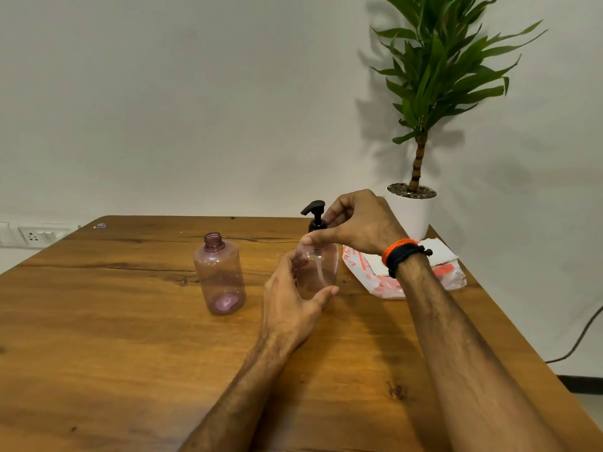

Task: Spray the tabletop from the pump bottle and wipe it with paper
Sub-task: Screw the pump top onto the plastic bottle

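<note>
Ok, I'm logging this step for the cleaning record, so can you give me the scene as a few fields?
surface: wooden table
left hand: grips pump bottle body
right hand: pinches the bottle's black pump collar
spare: capless pink bottle, upright, left of the hands
paper: plastic pack of wipes under right wrist
background: potted plant

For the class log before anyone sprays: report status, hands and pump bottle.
Left hand holds pump bottle body, upright on table. Right hand grips the pump collar. Capless bottle stands apart, left. Paper packet right, untouched.
</note>
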A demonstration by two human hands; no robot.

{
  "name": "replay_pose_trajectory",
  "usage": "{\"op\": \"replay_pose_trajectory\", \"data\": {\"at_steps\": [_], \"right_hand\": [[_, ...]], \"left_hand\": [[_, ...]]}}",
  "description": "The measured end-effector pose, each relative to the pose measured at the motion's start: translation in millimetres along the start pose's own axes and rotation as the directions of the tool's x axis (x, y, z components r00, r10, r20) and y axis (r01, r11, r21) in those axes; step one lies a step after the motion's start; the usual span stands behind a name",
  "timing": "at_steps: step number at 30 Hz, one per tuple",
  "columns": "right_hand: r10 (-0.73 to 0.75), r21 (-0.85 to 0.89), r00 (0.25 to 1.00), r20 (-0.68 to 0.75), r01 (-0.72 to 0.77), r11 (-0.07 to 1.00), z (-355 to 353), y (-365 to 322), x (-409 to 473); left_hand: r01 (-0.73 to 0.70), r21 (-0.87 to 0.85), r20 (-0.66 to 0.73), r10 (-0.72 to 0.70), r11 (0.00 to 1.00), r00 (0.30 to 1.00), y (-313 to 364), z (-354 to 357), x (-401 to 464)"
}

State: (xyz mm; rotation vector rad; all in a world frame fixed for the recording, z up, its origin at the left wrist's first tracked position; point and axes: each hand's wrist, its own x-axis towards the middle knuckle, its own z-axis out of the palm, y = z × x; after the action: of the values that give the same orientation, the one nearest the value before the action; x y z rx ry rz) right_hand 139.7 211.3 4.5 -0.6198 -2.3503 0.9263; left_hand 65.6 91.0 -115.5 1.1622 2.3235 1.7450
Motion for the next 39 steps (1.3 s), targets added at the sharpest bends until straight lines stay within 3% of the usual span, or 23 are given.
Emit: {"op": "replay_pose_trajectory", "data": {"at_steps": [6,10,14,17,20,23,29,35,39], "right_hand": [[-0.095,0.131,0.976,0.196,0.07,0.989,-9.3,5.8,-3.6],[-0.048,0.134,0.993,0.107,0.034,0.99,-4.2,6.4,-0.4],[-0.035,0.024,0.999,-0.031,0.036,0.999,4.0,4.4,0.0],[-0.046,0.049,0.996,0.072,0.042,0.998,1.2,6.9,-1.6],[-0.094,0.193,0.978,0.187,0.057,0.98,-5.4,14.5,-0.8],[-0.092,0.233,0.982,0.166,0.051,0.971,-5.3,16.9,1.1],[-0.02,0.133,1.0,0.006,0.018,0.991,3.3,11.6,0.5],[-0.084,0.258,0.98,0.183,0.034,0.966,-3.7,17.7,-0.2],[-0.069,0.312,0.987,0.147,0.02,0.95,-1.3,20.5,2.3]], "left_hand": [[-0.006,-0.004,0.001,0.006,1.0,1.0,-0.2,-0.1,-0.1],[-0.014,0.004,-0.009,0.014,1.0,1.0,-1.7,-0.4,0.4],[-0.02,0.014,-0.008,0.021,1.0,1.0,-0.9,-0.2,0.8],[-0.026,0.023,-0.016,0.027,0.999,1.0,-0.8,-0.1,0.3],[-0.028,0.03,-0.018,0.029,0.999,0.999,-0.5,-0.6,-0.1],[-0.02,0.024,-0.017,0.021,1.0,1.0,-0.3,-0.8,0.6],[-0.011,0.028,-0.01,0.012,1.0,1.0,0.7,-1.3,0.8],[-0.013,0.023,-0.015,0.013,1.0,1.0,1.2,-1.8,0.0],[-0.014,0.021,-0.016,0.014,1.0,1.0,1.2,-1.9,-0.4]]}}
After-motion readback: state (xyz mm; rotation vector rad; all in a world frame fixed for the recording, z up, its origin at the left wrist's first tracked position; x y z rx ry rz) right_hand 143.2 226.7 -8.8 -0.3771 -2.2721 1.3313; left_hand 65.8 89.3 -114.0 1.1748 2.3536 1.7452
